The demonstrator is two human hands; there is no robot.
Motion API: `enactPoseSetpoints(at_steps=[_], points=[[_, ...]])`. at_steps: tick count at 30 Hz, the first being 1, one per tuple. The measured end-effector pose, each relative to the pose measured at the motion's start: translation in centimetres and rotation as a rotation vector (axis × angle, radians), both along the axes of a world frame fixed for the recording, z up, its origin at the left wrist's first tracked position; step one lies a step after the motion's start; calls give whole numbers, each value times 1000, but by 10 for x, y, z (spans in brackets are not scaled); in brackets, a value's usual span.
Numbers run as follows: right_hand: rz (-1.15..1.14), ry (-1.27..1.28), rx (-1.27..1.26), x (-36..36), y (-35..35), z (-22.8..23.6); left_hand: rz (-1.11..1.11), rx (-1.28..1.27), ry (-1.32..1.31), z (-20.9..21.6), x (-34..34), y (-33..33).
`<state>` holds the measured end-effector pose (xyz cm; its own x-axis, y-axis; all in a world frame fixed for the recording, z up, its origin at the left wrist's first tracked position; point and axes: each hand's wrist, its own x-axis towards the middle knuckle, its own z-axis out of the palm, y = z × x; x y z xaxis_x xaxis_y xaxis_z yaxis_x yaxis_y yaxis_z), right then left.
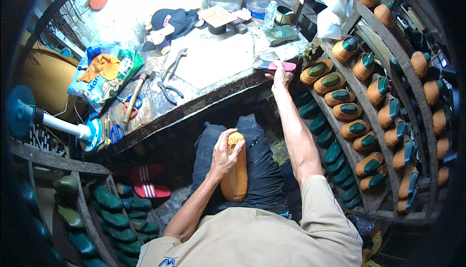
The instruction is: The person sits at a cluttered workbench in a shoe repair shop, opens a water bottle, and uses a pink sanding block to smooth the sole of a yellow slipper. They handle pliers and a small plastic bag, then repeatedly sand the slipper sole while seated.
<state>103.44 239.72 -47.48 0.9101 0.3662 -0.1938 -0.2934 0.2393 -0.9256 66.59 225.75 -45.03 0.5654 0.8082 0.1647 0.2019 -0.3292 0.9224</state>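
Observation:
A tan leather shoe upper (235, 185), gathered at its far end, lies lengthwise on my lap over dark trousers. My left hand (225, 156) is wrapped around its far part, thumb on one side and fingers over the top. My right arm is stretched forward to the right end of the workbench. There my right hand (280, 76) is closed on a knife-like tool with a pink handle (288, 66) and a broad grey blade (263, 60). The blade's exact shape is hard to make out against the bench edge.
Pincers (171, 68), pliers (170, 92), a hammer (137, 94) and scissors (117, 133) lie on the workbench (145, 124). Racks of tan shoes on green lasts (357, 130) stand close at right. More green lasts (114, 218) fill a lower-left rack. A white-armed lamp (65, 124) juts in at left.

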Motion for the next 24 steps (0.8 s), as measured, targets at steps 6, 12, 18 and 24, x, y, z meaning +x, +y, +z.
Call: enactPoseSetpoints(at_steps=[6,12,18,24], points=[[-39,-397,-158,13,7,34,55,7,25,-2,1,5],[651,-1850,-325,4,-39,50,148,-43,-242,29,61,110],[637,-1950,-695,0,-55,37,-51,331,161,69,252,324],[564,-1793,-718,-14,-50,41,13,282,318,54,429,406]])
